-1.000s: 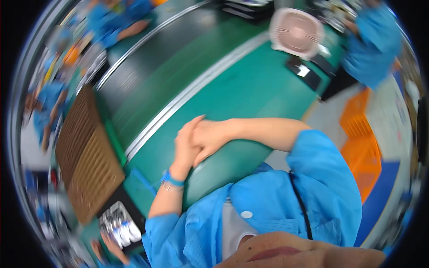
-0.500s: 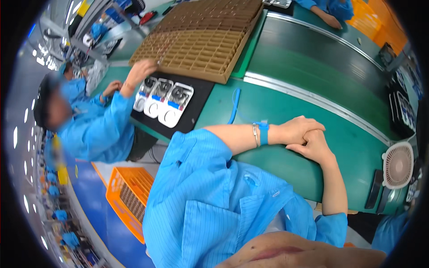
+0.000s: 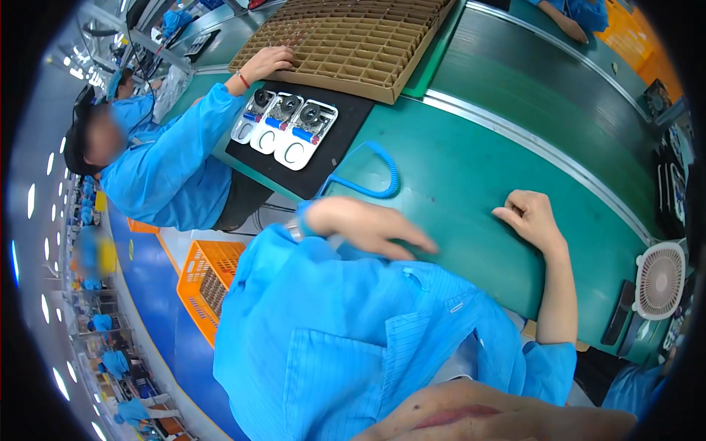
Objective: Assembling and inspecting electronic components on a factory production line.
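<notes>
My left hand (image 3: 371, 229), smeared a little by motion, is in front of my body at the table's near edge. Its fingers stretch to the right and hold nothing. A blue coiled cord (image 3: 388, 176) lies on the green table (image 3: 456, 176) just beyond it. Over the table to the right, my right hand (image 3: 532, 219) is held with the fingers curled in and nothing showing in them. The two hands are well apart.
A co-worker's hand (image 3: 266, 63) reaches to a cardboard divider box (image 3: 353, 62). White trays (image 3: 293, 154) with round dark parts lie on a black mat (image 3: 349, 112). A conveyor belt (image 3: 515, 73) runs behind. A white fan (image 3: 660, 281) stands right; an orange crate (image 3: 193, 283) stands lower left.
My hands, clasped together before, have come apart. The left has drawn back to the left toward my body; the right stays near its place. The co-worker's hand has moved to the divider box.
</notes>
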`<action>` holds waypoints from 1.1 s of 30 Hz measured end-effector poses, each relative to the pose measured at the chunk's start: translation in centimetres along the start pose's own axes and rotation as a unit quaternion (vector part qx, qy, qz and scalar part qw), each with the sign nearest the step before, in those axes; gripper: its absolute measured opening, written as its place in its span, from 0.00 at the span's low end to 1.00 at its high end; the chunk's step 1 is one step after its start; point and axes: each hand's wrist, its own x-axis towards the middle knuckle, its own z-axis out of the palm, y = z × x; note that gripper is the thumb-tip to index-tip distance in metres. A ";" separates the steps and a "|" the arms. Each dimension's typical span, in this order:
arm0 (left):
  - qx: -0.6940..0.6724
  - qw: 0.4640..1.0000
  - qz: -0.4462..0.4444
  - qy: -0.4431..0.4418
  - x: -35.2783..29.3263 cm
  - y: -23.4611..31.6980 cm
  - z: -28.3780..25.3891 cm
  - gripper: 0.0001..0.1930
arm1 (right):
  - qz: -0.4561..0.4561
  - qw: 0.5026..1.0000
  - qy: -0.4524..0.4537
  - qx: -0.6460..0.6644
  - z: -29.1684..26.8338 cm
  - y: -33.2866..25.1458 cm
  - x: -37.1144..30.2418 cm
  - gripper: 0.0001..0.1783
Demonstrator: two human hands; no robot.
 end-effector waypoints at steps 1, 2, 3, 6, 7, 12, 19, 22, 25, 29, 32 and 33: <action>-0.028 1.000 0.009 0.005 -3.4 1.2 -1.7 0.34 | 0.020 1.000 0.010 0.009 0.4 -0.1 -0.4 0.18; -0.057 0.998 0.006 0.017 -6.7 4.0 -3.4 0.35 | 0.030 0.999 0.017 0.013 0.5 0.3 -0.6 0.18; 0.020 0.994 0.030 0.105 -10.2 6.5 -4.1 0.38 | 0.032 0.999 0.019 0.020 0.4 0.7 -0.6 0.17; -0.172 0.865 0.298 0.366 -17.9 7.4 0.1 0.43 | 0.065 0.992 0.009 0.112 -0.1 1.3 -0.1 0.14; -0.122 0.868 0.327 0.353 -20.7 6.0 0.1 0.42 | 0.072 0.985 -0.007 0.158 0.0 1.7 0.2 0.14; -0.002 0.754 -0.211 0.622 -21.9 -1.0 -2.5 0.24 | 0.109 0.956 0.018 0.271 1.1 0.5 0.9 0.15; 0.250 0.462 -0.466 0.712 -29.5 -20.2 -8.2 0.31 | 0.111 0.957 0.042 0.264 2.0 0.0 0.6 0.13; 0.165 0.444 -0.513 0.716 -31.1 -22.1 -10.4 0.38 | 0.126 0.954 0.054 0.265 1.9 -0.3 0.2 0.12; 0.038 0.505 -0.352 0.787 -35.7 -25.2 -9.7 0.36 | 0.120 0.956 0.039 0.264 1.4 -0.4 0.4 0.12; 0.050 0.534 -0.295 0.791 -29.9 -21.6 -8.2 0.28 | 0.103 0.964 0.046 0.242 1.6 -0.2 0.0 0.10; 0.076 0.545 -0.242 0.799 -25.7 -19.7 -5.2 0.26 | 0.070 0.966 0.034 0.248 1.8 -1.6 0.0 0.13; 0.039 0.554 -0.243 0.795 -23.8 -18.6 -4.5 0.25 | 0.078 0.964 0.032 0.250 2.3 -2.0 0.0 0.13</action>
